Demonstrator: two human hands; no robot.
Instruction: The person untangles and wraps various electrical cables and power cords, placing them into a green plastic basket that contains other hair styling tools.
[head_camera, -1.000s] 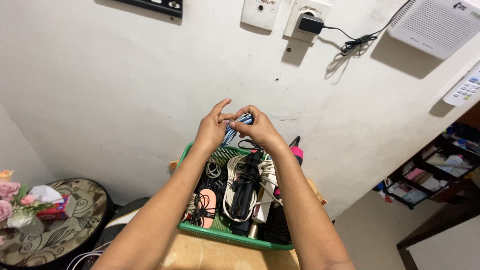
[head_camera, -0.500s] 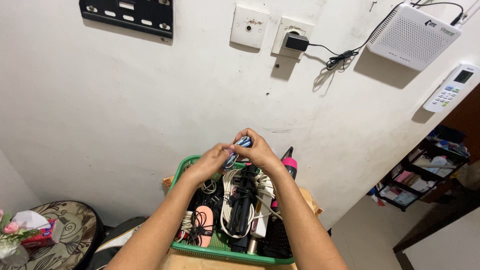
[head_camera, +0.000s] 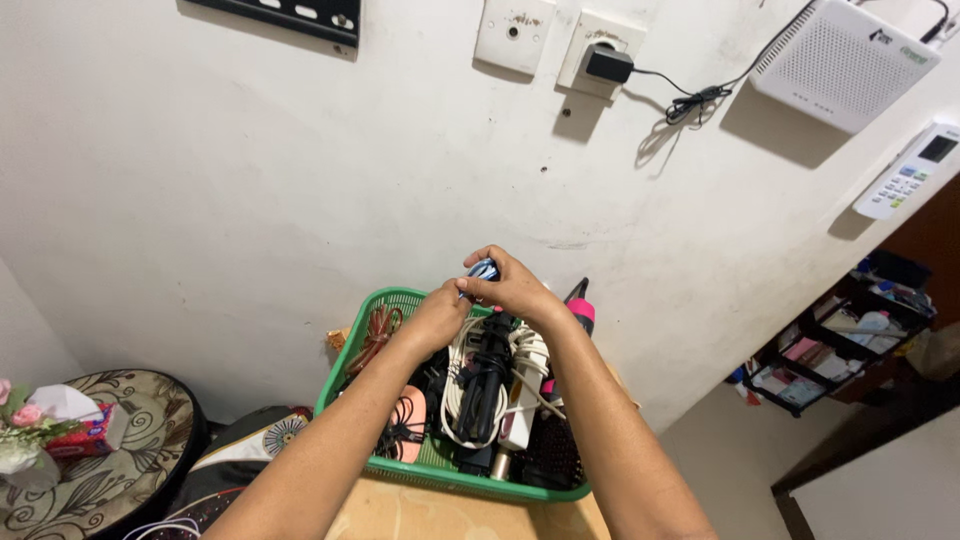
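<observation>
Over green basket (head_camera: 352, 362) — blue cable (head_camera: 483, 268) between both hands

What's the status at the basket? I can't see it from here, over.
Both hands, left hand and right hand, pinch a small blue-and-white cable bundle. Held above the green basket of cords. Nothing blocking.

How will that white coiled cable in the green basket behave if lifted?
Likely floppy: the white coiled cable hangs in loose loops. Probably snags, since the black handled device lies across it. Looks light, but may drag the white power strip if attached; I cannot tell.
</observation>
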